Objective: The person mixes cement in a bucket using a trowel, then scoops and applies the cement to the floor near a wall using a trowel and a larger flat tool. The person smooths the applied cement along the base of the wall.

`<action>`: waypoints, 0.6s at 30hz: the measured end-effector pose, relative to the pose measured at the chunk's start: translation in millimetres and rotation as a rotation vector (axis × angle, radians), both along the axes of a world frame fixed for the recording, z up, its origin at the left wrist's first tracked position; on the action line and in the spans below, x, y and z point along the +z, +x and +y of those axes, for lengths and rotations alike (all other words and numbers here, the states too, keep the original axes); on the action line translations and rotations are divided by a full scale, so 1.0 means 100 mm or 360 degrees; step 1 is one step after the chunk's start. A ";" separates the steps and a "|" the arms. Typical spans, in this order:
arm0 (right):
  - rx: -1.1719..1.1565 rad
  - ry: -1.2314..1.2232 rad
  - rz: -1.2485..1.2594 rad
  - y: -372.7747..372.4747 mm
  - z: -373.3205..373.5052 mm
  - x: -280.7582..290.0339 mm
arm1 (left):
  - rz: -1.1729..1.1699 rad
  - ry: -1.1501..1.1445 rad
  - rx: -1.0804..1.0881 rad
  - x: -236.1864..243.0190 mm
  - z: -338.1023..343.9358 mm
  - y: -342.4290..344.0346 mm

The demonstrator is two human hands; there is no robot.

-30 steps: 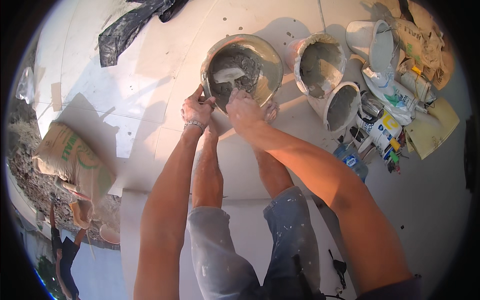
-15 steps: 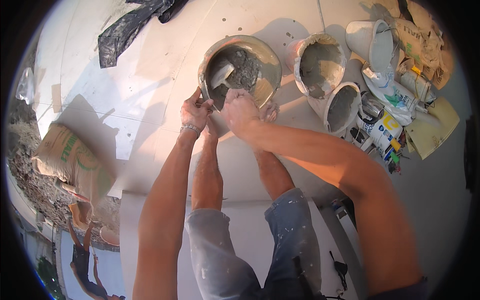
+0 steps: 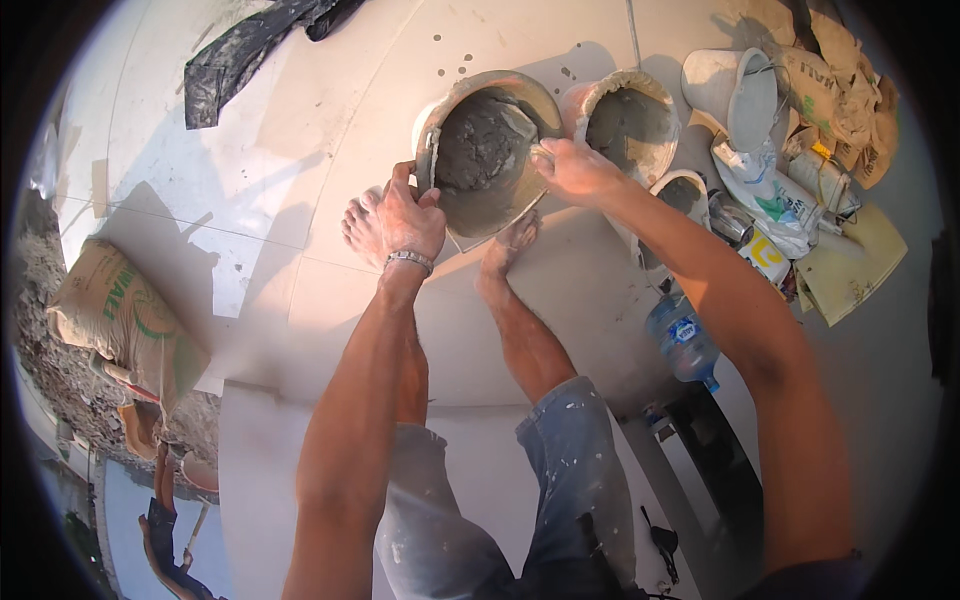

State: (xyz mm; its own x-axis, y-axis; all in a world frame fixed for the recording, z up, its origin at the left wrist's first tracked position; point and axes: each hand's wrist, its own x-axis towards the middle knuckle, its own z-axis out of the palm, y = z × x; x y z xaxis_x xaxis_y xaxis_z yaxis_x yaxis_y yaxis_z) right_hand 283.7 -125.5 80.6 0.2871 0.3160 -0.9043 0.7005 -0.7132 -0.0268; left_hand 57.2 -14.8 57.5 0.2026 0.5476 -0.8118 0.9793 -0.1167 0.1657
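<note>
Beyond the floor's (image 3: 320, 100) near edge, the left hand (image 3: 412, 222) clamps the left rim of a mortar bucket (image 3: 490, 212). The right hand (image 3: 582, 172) is closed on a scraper (image 3: 516, 119), its pale blade inside. Just right stands a crusted bucket (image 3: 657, 135); farther left lies black cloth (image 3: 245, 58).

Warm sunlight brightened the floor (image 3: 290, 150), nearly bleaching its left side; a broad shadow (image 3: 165, 235) stretched above the paper sack (image 3: 130, 315). Fisheye distortion curved floor lines, and black vignetting swallowed the rim.
</note>
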 end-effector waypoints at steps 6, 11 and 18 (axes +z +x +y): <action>0.0421 -0.0121 -0.0181 -0.19 -0.27 0.00 | -0.0195 0.0112 0.0054 0.19 -0.26 0.16; 0.0209 0.0024 0.0065 -0.11 -0.68 0.04 | -0.0395 0.0402 -0.0026 0.07 -0.53 0.03; -0.0671 -0.0135 0.0547 -0.31 -0.77 -0.09 | -0.0666 0.0029 0.0544 -0.36 -0.41 -0.38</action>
State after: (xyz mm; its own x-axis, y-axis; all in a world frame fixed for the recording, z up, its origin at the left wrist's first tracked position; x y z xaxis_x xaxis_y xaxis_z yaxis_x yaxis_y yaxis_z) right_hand 253.0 -202.6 71.4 0.0567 0.1596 -0.9855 0.3148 -0.9396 -0.1341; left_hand 19.6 -56.1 21.5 0.3143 0.6523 -0.6897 0.8128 0.1904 0.5505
